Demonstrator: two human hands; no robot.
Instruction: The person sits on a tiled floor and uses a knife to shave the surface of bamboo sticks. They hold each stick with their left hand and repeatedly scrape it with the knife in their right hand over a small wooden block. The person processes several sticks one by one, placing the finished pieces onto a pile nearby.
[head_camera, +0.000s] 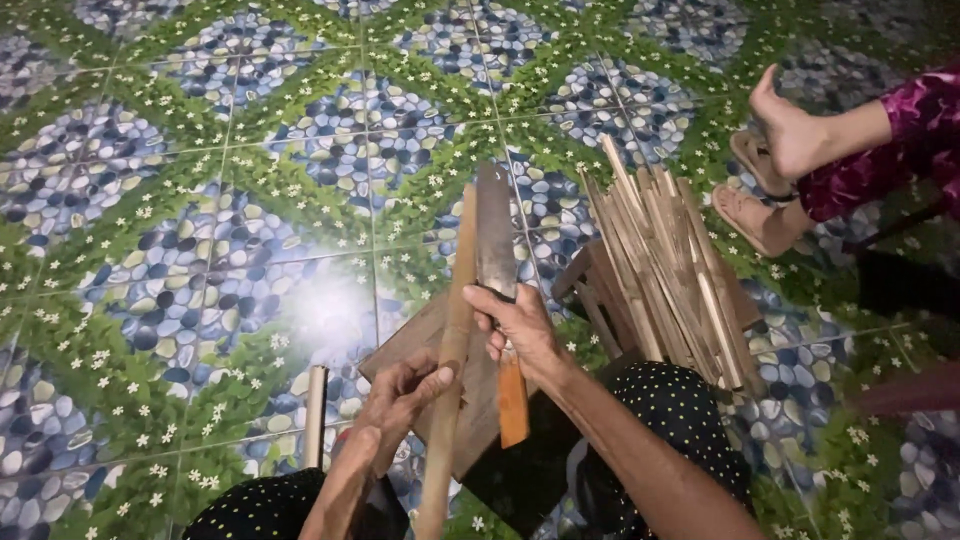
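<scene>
The left hand (400, 392) has its grip clamped around a long bamboo stick (452, 350), which runs nearly upright in the view, its far end pointing away from the person and its near end dropping out of sight at the bottom edge. The right hand (520, 325) is closed on the orange handle of a cleaver (497, 265), blade pointing away, lying just beside and almost parallel to the stick. Both sit above a wooden board (410, 340) on the tiled floor (200, 200). To the right, a bundle of split bamboo strips (665, 270) leans on a small wooden stool (590, 285). Another person's feet (775, 160) rest beyond it.
</scene>
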